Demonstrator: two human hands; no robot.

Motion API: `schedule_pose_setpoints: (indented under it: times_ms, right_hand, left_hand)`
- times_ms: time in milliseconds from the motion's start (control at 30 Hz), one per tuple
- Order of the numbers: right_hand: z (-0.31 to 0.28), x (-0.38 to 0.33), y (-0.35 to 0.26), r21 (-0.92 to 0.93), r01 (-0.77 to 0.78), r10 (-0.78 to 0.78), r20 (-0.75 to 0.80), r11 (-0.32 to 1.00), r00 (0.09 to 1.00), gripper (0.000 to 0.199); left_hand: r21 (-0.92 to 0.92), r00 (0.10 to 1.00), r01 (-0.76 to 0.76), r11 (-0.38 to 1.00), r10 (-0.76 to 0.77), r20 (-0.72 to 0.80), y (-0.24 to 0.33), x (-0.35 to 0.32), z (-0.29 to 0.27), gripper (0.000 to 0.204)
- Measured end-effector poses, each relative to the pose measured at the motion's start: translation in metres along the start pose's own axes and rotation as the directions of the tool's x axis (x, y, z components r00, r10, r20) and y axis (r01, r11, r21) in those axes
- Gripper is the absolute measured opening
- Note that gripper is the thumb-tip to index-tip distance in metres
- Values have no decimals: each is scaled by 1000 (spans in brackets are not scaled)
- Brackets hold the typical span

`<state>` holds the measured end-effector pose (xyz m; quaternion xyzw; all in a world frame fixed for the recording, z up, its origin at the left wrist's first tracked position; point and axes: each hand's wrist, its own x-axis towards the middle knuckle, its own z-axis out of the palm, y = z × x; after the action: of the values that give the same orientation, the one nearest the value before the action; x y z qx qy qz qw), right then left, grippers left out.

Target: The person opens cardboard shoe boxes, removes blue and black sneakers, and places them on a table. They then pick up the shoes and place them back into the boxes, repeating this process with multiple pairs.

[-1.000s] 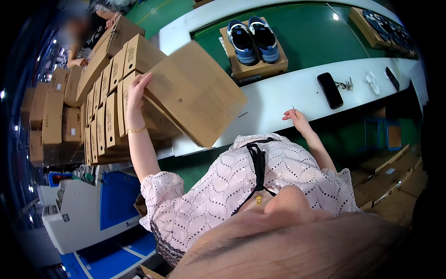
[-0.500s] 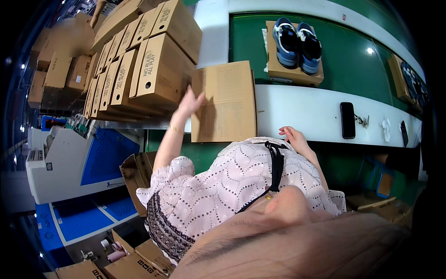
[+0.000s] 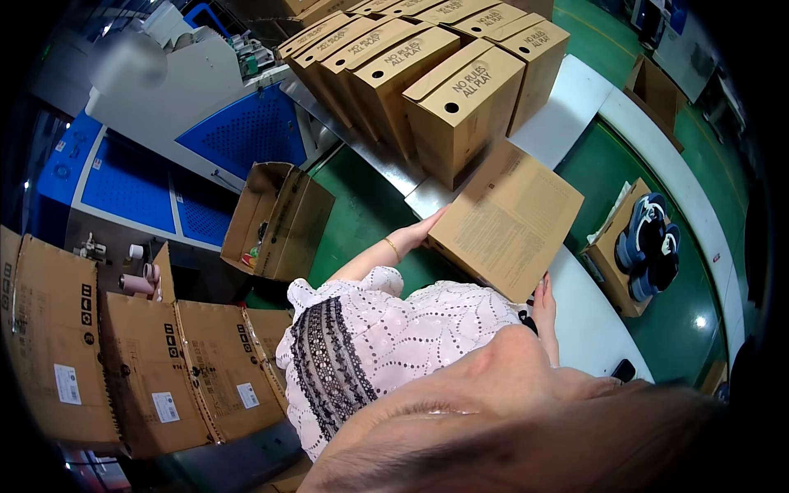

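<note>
A closed brown cardboard shoe box [image 3: 511, 220] lies between my two hands, its broad printed face up, over the near edge of the white table. My left hand [image 3: 419, 230] grips its near left corner, the fingers partly hidden under the box. At the near right corner my right hand [image 3: 544, 308] presses against the side, fingers along the edge. A tight row of upright shoe boxes [image 3: 468, 99] stands just beyond the box. To the right, a pair of blue and black sneakers [image 3: 649, 246] rests on another shoe box [image 3: 615, 234].
On the left stands a grey and blue machine [image 3: 238, 123]. An open carton [image 3: 283, 222] sits on the green floor beside it. Several large cartons [image 3: 140, 361] line the lower left. A dark phone [image 3: 624, 370] lies on the white table [image 3: 596, 316].
The view has swung left. My right hand has come to the shoe box, and both hands now hold it; the box has turned and shifted toward me.
</note>
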<state>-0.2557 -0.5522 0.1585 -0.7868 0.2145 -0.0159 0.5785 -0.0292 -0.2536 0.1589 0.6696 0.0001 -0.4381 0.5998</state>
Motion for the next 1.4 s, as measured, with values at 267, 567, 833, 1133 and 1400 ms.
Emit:
schedule_pose_setpoints:
  times_ms: [267, 567, 833, 1133, 1400]
  right_hand:
    - [-19, 19, -29, 524, -234, 203, 117, 819, 972, 38]
    - [-55, 1, -5, 579, -54, 231, -236, 814, 944, 54]
    - [-76, -45, 25, 841, -63, 302, -121, 537, 946, 39]
    - [-83, -21, 22, 919, -90, 94, 58, 385, 994, 37]
    - [-63, 16, -17, 979, -141, -28, 147, 147, 989, 39]
  left_hand:
    - [672, 869, -149, 725, 420, -260, 138, -90, 66, 79]
    - [626, 349, -779, -32, 807, 476, 178, -81, 194, 42]
    - [360, 389, -901, 241, 817, 426, 149, -14, 231, 52]
    - [-121, 970, -140, 983, 161, 180, 26, 88, 214, 74]
    - [222, 904, -341, 914, 383, -188, 113, 55, 173, 65]
